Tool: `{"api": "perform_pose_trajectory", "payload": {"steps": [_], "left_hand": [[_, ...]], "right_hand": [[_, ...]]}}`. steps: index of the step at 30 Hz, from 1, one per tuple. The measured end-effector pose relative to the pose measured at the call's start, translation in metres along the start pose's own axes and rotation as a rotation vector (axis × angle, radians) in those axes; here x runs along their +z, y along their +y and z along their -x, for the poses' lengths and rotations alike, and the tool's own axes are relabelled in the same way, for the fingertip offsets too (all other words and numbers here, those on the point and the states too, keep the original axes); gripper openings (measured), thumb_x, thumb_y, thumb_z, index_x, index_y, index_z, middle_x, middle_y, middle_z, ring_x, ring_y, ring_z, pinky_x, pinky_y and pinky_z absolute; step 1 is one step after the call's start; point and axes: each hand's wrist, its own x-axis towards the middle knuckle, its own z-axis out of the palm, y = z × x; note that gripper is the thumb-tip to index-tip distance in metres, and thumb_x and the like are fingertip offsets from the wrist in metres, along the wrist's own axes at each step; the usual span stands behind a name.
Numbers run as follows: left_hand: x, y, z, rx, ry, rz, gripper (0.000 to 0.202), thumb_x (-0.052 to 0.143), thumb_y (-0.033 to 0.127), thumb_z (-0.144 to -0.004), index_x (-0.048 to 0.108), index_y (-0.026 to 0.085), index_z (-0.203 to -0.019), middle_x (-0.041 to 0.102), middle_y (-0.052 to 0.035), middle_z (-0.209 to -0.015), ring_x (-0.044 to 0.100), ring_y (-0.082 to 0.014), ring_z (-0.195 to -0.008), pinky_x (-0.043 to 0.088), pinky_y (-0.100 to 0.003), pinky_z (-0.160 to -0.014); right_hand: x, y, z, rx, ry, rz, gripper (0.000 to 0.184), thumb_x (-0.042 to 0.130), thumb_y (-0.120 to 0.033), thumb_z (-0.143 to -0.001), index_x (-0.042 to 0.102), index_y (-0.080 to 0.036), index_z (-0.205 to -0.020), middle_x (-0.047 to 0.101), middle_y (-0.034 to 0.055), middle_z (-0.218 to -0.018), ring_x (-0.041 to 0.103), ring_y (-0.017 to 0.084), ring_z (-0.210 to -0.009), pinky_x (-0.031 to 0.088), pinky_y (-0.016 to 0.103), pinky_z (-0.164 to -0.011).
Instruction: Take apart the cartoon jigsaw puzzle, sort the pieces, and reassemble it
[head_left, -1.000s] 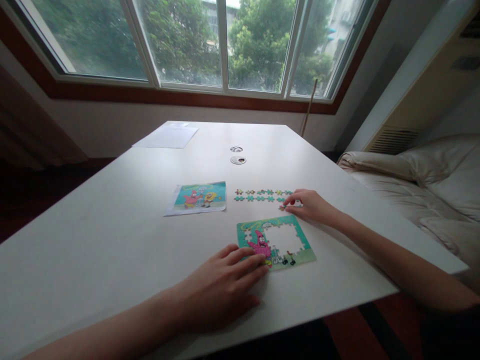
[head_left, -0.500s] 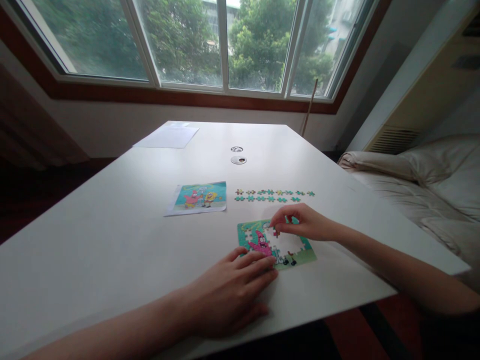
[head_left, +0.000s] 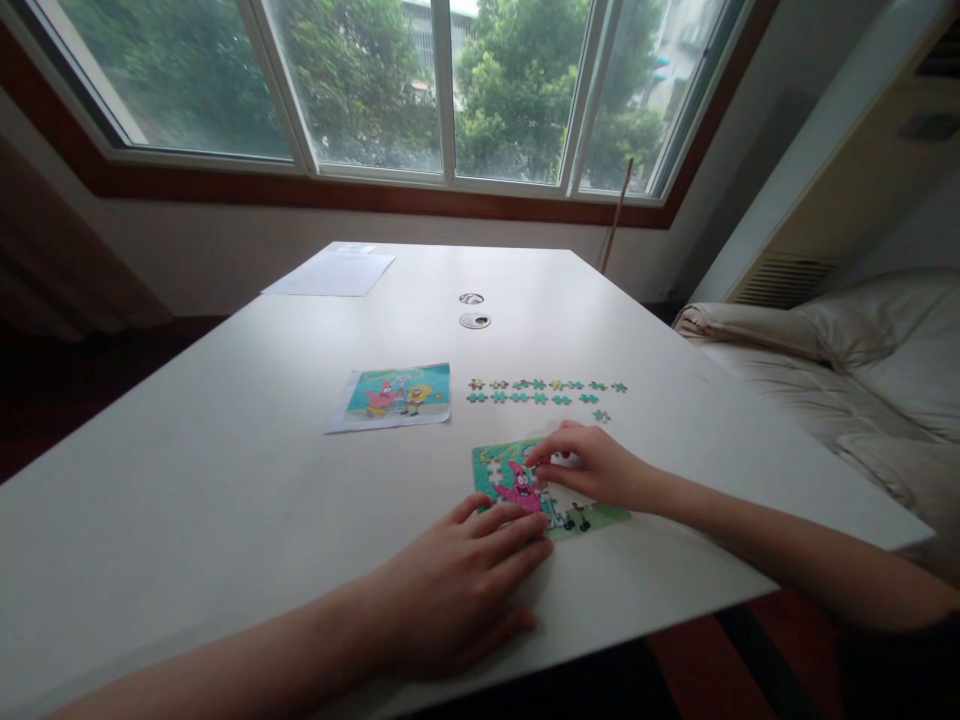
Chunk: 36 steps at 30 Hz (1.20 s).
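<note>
A small partly filled jigsaw puzzle (head_left: 499,470) with a pink cartoon starfish lies on the white table (head_left: 225,450). My left hand (head_left: 457,585) rests flat beside its lower left corner, fingers stretched out and touching its edge. My right hand (head_left: 589,467) lies over the middle of the puzzle, fingers bent down and pinched on a small puzzle piece that is mostly hidden. Two short rows of loose puzzle pieces (head_left: 544,391) lie beyond the puzzle, and a single loose piece (head_left: 601,415) lies just behind my right hand.
A printed reference picture (head_left: 391,396) of the same cartoon lies left of the loose pieces. Further back are two round cable grommets (head_left: 474,320) and a white sheet of paper (head_left: 330,274). A cushioned sofa (head_left: 847,360) stands right of the table, windows behind.
My right hand went from the loose rows to the puzzle with a piece and now presses lower over its open middle. My left hand slid slightly right along the puzzle's edge.
</note>
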Motion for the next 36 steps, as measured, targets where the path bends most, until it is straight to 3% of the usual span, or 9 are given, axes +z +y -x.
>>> {"api": "perform_pose_trajectory", "payload": {"steps": [9,14,25,31,36], "left_hand": [[-0.0003,-0.0003,-0.0003,0.000,0.021,0.013,0.043,0.035,0.039,-0.089,0.038,0.018,-0.127,0.041,-0.0081,-0.132,0.041,-0.0264,-0.116,0.028,-0.042,-0.097],[0.0008,-0.0005,0.0000,-0.005,0.014,0.011,0.043,0.035,0.039,-0.089,0.037,0.018,-0.127,0.040,-0.0077,-0.133,0.039,-0.0264,-0.117,0.027,-0.042,-0.097],[-0.0006,0.0004,-0.0004,0.002,0.021,0.012,0.043,0.036,0.038,-0.089,0.038,0.017,-0.126,0.040,-0.0085,-0.133,0.040,-0.0273,-0.116,0.028,-0.044,-0.096],[-0.0001,0.0012,-0.0004,-0.009,-0.002,0.010,0.043,0.035,0.039,-0.089,0.037,0.018,-0.126,0.038,-0.0078,-0.134,0.038,-0.0274,-0.118,0.028,-0.044,-0.097],[0.0003,0.0011,-0.0007,-0.011,0.001,0.010,0.043,0.035,0.040,-0.089,0.037,0.018,-0.127,0.038,-0.0080,-0.134,0.038,-0.0274,-0.118,0.028,-0.044,-0.097]], "right_hand": [[0.0064,0.0051,0.0013,-0.092,0.055,0.081,0.012,0.058,-0.024,-0.078,0.065,-0.018,-0.086,0.062,0.0033,-0.078,0.053,0.014,-0.078,0.040,0.027,-0.075],[0.0079,0.0060,0.0040,-0.065,0.098,0.089,0.011,0.060,-0.026,-0.076,0.064,-0.018,-0.083,0.063,0.0037,-0.080,0.053,0.015,-0.079,0.040,0.028,-0.075],[0.0028,0.0011,0.0024,0.017,0.051,0.042,0.010,0.062,-0.025,-0.072,0.060,-0.017,-0.078,0.063,0.0031,-0.080,0.054,0.015,-0.078,0.040,0.028,-0.073],[0.0021,-0.0031,0.0017,0.100,0.028,-0.095,0.012,0.062,-0.026,-0.071,0.057,-0.016,-0.075,0.061,-0.0009,-0.070,0.049,0.009,-0.060,0.037,0.021,-0.057],[0.0033,-0.0025,0.0033,0.164,-0.001,-0.214,0.015,0.063,-0.028,-0.071,0.057,-0.015,-0.075,0.060,-0.0010,-0.066,0.048,0.008,-0.055,0.035,0.020,-0.052]]}}
